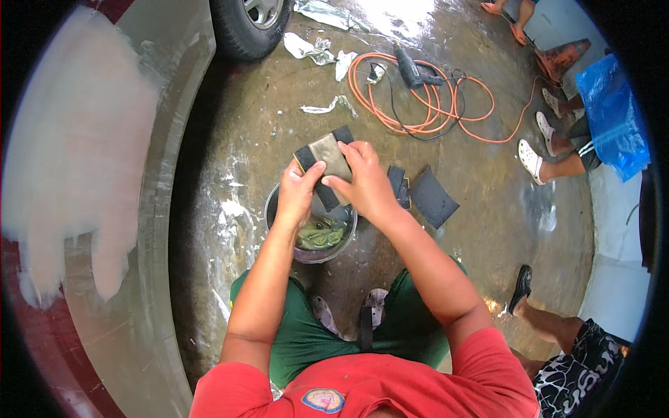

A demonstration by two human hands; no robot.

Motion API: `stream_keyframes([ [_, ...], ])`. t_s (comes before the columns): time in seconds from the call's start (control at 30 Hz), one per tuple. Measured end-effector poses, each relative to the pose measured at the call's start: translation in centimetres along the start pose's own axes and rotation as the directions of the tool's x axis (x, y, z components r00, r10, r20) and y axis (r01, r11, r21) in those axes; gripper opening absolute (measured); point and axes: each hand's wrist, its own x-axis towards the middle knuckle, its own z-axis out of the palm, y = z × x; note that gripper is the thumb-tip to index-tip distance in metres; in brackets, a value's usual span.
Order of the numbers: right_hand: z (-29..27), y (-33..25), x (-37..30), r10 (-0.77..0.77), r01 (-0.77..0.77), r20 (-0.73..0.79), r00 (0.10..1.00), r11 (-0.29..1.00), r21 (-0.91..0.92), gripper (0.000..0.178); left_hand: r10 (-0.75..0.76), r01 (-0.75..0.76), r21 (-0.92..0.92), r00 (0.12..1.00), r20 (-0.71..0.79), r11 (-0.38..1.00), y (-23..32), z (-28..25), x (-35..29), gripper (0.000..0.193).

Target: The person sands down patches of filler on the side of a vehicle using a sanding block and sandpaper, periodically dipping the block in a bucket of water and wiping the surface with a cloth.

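No packages, labels, signs, screens.

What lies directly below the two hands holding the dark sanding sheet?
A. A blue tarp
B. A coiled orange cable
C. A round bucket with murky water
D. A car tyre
C. Both the left hand and the right hand grip the sanding sheet right over the round bucket of greenish water; the orange cable lies farther off on the wet floor.
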Motion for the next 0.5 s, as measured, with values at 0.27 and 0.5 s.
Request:
stream_keyframes([
  [0.27, -1.1, 1.8, 1.8, 0.501, -0.614, 0.424, 0.755, 0.311, 0.725, 0.037, -0.092, 0.089, -0.110, 0.995, -0.023, 0.990, 0.1, -1.5, 0.7, 0.025],
  [0.5, 4.6, -0.7, -2.1, -0.157, 0.133, -0.080, 0.984, 0.960, -0.245, 0.061, -0.044, 0.170, 0.308, 0.926, -0.375, 0.936, -3.4, 0.4, 0.0, 0.018],
])
